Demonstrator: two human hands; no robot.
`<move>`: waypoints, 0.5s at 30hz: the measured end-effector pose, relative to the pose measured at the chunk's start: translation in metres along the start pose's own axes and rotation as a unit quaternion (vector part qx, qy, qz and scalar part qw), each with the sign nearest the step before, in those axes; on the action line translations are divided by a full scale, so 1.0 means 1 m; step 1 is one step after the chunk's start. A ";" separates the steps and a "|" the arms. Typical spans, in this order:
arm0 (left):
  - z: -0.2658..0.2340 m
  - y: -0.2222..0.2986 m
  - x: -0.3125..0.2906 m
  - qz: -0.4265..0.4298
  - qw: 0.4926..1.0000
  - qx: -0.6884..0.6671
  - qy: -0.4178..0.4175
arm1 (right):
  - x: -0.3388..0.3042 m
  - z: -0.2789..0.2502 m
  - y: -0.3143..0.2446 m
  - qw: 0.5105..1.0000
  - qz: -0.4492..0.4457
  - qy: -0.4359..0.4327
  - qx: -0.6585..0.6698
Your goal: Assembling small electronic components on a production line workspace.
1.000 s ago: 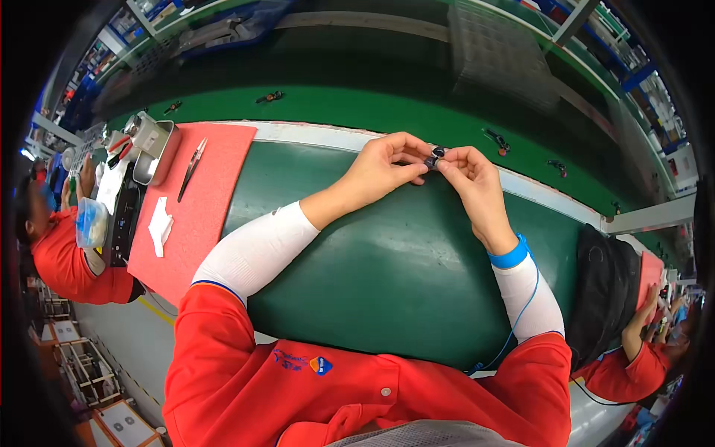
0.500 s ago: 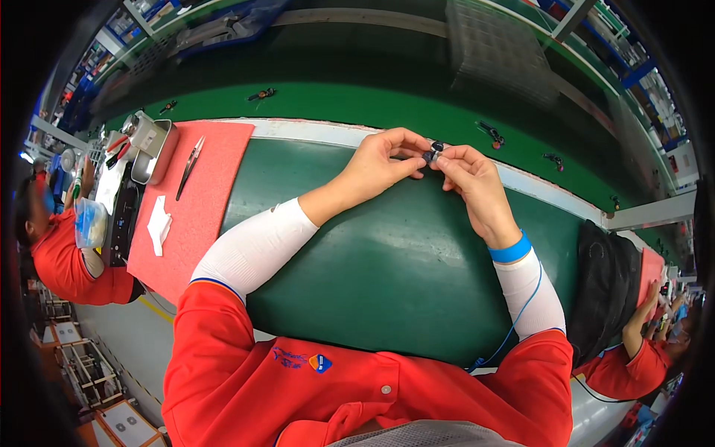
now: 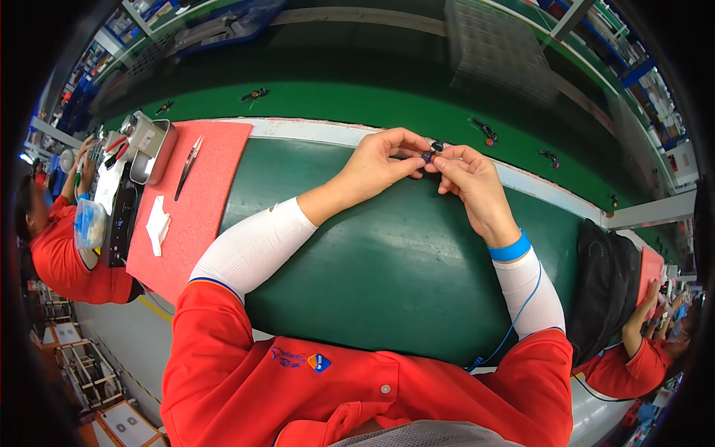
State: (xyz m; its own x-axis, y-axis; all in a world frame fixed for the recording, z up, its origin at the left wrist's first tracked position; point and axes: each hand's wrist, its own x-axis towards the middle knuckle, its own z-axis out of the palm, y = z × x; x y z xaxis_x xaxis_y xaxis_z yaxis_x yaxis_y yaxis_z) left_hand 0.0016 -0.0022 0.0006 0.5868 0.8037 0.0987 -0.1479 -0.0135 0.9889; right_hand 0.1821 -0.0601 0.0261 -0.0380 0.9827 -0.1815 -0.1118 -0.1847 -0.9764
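Above the far edge of the green worktop, both hands meet on a small dark part with a rounded black end. My left hand pinches it from the left between thumb and fingers. From the right, the thumb and fingertips of my right hand close on the same piece, and they cover much of it. A blue wrist strap with a thin cord circles my right wrist. Both forearms are in white sleeves.
Several small dark parts lie along the green conveyor belt beyond the pale rail. On a red mat at left are tweezers, a white paper piece and a metal tray. Black fabric hangs at right. Co-workers sit on both sides.
The parts on the belt have shifted slightly left. My hands stay almost in place, with a small shift of the right fingers on the dark part. The left co-worker's hand has moved.
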 end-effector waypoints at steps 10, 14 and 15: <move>0.002 -0.002 -0.001 -0.027 0.996 -0.090 -0.006 | -0.003 0.004 0.005 1.000 -0.017 0.021 0.012; 0.003 0.000 -0.002 -0.048 0.993 -0.109 -0.002 | -0.005 0.010 0.007 0.999 -0.014 0.040 0.017; 0.003 0.000 -0.003 -0.048 0.993 -0.109 -0.002 | -0.006 0.011 0.008 0.999 -0.013 0.040 0.017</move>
State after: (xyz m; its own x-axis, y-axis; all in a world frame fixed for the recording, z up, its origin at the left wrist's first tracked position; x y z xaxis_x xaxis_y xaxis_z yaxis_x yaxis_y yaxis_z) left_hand 0.0022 -0.0058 0.0004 0.6100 0.7924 0.0065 -0.2599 0.1924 0.9463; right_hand 0.1703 -0.0675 0.0209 0.0457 0.9851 -0.1657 -0.1460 -0.1575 -0.9767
